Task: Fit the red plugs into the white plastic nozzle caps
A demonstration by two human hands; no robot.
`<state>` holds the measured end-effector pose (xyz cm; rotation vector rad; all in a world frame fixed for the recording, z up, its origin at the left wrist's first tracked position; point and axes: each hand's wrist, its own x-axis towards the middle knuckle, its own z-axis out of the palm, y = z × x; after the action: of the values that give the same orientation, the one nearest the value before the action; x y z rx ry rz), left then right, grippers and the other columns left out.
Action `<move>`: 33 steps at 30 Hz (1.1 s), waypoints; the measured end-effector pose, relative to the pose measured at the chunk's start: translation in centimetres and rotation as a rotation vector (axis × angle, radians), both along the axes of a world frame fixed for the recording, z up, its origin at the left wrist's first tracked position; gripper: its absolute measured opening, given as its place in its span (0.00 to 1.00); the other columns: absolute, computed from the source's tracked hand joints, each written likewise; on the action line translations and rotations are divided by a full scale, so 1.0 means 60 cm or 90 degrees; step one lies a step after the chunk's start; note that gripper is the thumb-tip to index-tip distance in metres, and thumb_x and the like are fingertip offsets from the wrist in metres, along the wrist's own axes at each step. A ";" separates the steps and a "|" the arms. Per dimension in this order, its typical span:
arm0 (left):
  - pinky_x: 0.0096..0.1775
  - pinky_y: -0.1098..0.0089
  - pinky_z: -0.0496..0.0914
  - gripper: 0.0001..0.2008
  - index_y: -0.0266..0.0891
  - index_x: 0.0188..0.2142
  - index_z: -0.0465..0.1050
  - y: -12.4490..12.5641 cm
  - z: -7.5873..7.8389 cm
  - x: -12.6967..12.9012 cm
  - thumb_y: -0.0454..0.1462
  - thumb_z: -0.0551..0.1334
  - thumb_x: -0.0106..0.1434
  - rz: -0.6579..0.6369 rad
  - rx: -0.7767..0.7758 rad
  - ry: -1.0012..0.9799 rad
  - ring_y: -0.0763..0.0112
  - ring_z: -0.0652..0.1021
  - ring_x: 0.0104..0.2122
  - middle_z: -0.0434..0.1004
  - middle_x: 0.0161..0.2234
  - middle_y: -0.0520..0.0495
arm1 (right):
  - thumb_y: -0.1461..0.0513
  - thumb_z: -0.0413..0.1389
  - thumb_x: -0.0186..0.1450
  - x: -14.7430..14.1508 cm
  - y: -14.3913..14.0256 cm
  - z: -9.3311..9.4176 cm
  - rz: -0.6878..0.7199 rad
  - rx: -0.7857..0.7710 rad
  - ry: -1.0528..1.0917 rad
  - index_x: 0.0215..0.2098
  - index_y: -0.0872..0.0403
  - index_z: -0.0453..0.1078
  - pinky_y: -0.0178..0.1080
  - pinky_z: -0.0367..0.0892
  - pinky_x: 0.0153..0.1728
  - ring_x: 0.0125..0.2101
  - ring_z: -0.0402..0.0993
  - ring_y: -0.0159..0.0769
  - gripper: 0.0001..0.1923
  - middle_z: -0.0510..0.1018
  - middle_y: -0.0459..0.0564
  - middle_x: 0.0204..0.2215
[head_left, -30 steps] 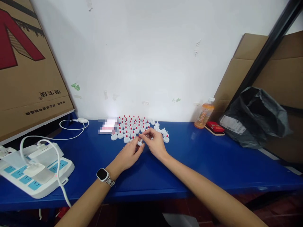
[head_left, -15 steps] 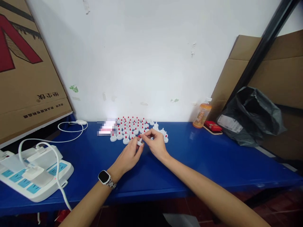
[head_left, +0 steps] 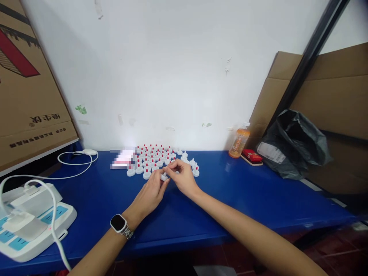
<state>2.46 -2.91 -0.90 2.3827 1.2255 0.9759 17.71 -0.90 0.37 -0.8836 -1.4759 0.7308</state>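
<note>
My left hand (head_left: 150, 193) pinches a white nozzle cap (head_left: 164, 177), low over the blue table. Thumb and fingers of my right hand (head_left: 184, 179) are closed at the top of that cap's spout. The small red tip cap seen there half a second ago is now covered by the fingers. Just beyond both hands stand many white nozzle caps with red tips (head_left: 147, 175), grouped on the table. Behind my right hand, a few white nozzle caps without red tips (head_left: 193, 162) stand beside them.
A white power strip (head_left: 43, 245) with plugs and a cable lies at left. Near the wall is a blurred-out bright item (head_left: 122, 163). An orange drink bottle (head_left: 239, 142), a red box (head_left: 252, 155) on a phone, and a grey plastic bag (head_left: 290, 149) are at right.
The view has shifted slightly to the right. My right fingers have closed in on the spout of the nozzle cap, hiding the red tip cap. My left hand still holds the nozzle cap.
</note>
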 end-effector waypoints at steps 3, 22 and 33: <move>0.46 0.57 0.71 0.14 0.41 0.54 0.59 0.012 0.006 0.011 0.42 0.49 0.73 -0.013 0.045 0.013 0.61 0.74 0.43 0.69 0.45 0.42 | 0.53 0.63 0.58 0.029 0.017 0.016 0.035 -0.033 -0.037 0.30 0.54 0.71 0.35 0.67 0.30 0.27 0.72 0.32 0.13 0.78 0.47 0.27; 0.49 0.59 0.65 0.09 0.42 0.40 0.69 0.073 0.036 -0.013 0.39 0.52 0.70 0.012 0.169 0.034 0.59 0.69 0.45 0.71 0.41 0.45 | 0.64 0.59 0.58 0.089 0.219 0.050 -0.166 -0.098 -0.630 0.29 0.54 0.75 0.39 0.62 0.44 0.37 0.75 0.39 0.03 0.82 0.49 0.31; 0.49 0.59 0.65 0.07 0.42 0.41 0.70 0.070 0.034 -0.008 0.37 0.53 0.70 0.006 0.189 0.044 0.60 0.69 0.45 0.71 0.41 0.46 | 0.52 0.47 0.70 0.099 0.254 0.036 -0.224 -0.107 -0.588 0.42 0.53 0.76 0.35 0.63 0.40 0.37 0.75 0.36 0.20 0.82 0.51 0.35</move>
<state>1.98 1.30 1.15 2.6576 1.1878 1.1579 23.66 14.34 2.53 -1.6968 -1.9767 0.1582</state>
